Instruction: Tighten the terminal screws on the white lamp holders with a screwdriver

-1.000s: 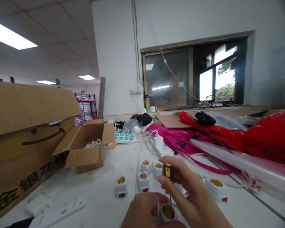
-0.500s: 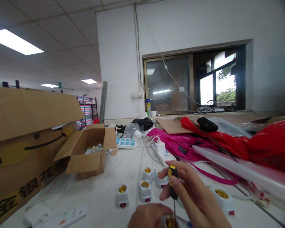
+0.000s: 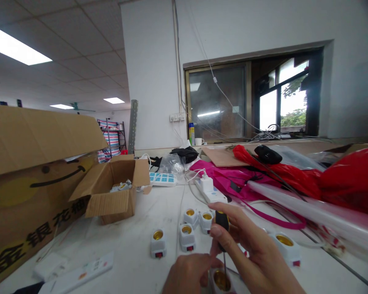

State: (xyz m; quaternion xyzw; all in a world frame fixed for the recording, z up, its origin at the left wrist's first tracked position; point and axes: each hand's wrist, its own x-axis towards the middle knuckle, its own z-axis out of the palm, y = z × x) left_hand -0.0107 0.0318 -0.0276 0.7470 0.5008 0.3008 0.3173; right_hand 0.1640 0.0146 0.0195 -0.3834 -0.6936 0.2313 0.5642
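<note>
The right hand [image 3: 257,261] has its grip closed round a black-handled screwdriver [image 3: 222,228], shaft upright, tip down in the brass throat of a white lamp socket [image 3: 222,281]. The left hand [image 3: 187,273] pinches that socket at the counter [image 3: 131,253] edge. Just beyond the grip stand four more sockets [image 3: 187,237]; another [image 3: 286,245] sits to its right. Further left lie a small open carton [image 3: 116,192] and a big box [image 3: 27,192] printed with Chinese characters, seemingly "金银花". Pink and red bags [image 3: 325,179] crowd the far right.

The bottom edge cuts off the left hand [image 3: 188,274] and the lamp socket [image 3: 221,281] it grips, while the right hand [image 3: 257,255] hides most of the screwdriver [image 3: 222,228] handle.
</note>
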